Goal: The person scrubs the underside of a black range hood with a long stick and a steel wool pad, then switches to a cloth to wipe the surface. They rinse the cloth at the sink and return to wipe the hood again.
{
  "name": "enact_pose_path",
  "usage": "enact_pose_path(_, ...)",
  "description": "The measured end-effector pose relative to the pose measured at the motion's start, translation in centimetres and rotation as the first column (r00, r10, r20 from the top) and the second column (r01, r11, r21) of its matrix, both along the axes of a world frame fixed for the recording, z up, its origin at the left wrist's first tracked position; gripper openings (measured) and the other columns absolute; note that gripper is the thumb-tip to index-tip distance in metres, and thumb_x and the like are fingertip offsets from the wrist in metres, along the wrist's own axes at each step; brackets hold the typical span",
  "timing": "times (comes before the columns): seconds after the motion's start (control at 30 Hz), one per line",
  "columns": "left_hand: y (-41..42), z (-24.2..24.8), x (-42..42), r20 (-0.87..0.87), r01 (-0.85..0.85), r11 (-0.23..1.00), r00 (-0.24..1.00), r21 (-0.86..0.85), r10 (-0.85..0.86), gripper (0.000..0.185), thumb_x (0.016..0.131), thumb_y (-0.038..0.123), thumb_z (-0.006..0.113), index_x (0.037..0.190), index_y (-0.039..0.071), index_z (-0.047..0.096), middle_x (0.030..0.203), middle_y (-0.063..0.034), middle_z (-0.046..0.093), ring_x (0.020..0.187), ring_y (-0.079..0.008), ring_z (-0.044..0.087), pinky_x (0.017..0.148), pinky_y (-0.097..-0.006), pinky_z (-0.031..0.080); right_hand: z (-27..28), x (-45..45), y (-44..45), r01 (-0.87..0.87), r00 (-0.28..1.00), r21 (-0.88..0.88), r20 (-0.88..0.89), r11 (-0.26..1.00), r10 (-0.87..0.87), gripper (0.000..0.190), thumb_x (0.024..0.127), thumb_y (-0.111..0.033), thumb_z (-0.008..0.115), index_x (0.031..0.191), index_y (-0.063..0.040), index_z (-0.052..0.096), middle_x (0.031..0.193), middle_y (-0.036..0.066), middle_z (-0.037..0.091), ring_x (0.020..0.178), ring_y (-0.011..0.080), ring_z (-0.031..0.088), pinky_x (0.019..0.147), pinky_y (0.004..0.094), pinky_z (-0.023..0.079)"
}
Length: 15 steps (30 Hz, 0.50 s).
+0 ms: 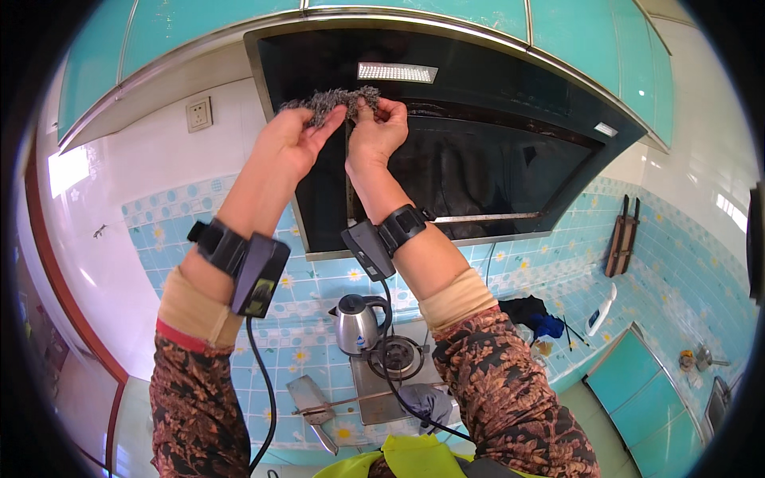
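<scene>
My left hand [293, 140] and my right hand [378, 136] are raised side by side before the black glass range hood [334, 54]. Stretched between their fingers is a grey shaggy cloth [329, 103], pinched at the right end by my right thumb and fingertips. The fingers of my left hand grip the cloth nearer its left part, and some of them are hidden by it. It hangs just below the lit lamp panel [397, 72] of the hood; whether it touches the glass I cannot tell. To the right, a sunken panel [478, 167] shows dark smears.
Below stand a steel electric kettle [352, 328] and a gas burner [399, 357]. A cleaver [312, 403] and a grey rag [425, 403] lie near the counter's front. Cables [263, 382] hang from both wrist devices. A white bottle [600, 310] stands at right. Turquoise cabinets [418, 15] overhang the hood.
</scene>
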State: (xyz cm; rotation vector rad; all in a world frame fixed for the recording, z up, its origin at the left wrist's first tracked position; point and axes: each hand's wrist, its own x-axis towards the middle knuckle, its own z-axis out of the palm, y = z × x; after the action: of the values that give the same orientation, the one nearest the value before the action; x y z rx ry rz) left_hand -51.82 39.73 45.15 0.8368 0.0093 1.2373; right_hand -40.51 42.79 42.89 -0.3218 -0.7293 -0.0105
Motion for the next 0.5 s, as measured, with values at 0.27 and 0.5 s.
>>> enact_pose_path(0.27, -3.0, -7.8, 0.9, -0.091, -0.023, 0.988, 0.995, 0.153, 0.038, 0.023, 0.091, -0.003, 0.041, 0.111, -0.013, 0.043, 0.110, -0.0276, 0.056, 0.102, -0.0362, 0.060, 0.091, -0.0435, 0.052, -5.2, 3.1, -4.2, -0.305, 0.941, -0.071, 0.129, 0.950, 0.312, 0.019, 0.081, 0.009, 0.060, 0.093, -0.001, 0.049, 0.086, 0.007, 0.057, 0.077, 0.0137, 0.059, 0.071, 0.0281, 0.054)
enact_pose_path(0.5, -7.0, -16.7, 2.9, -0.214, -0.085, 0.972, 0.968, 0.218, 0.133, 0.025, 0.091, 0.002, 0.048, 0.116, 0.000, 0.044, 0.109, -0.0174, 0.060, 0.096, -0.0314, 0.063, 0.081, -0.0411, 0.054, -15.4, 7.2, -10.5, -0.477, 0.863, -0.185, 0.089, 0.859, 0.498, 0.024, 0.084, 0.009, 0.056, 0.102, -0.004, 0.050, 0.097, 0.006, 0.058, 0.088, 0.0135, 0.058, 0.083, 0.0270, 0.050)
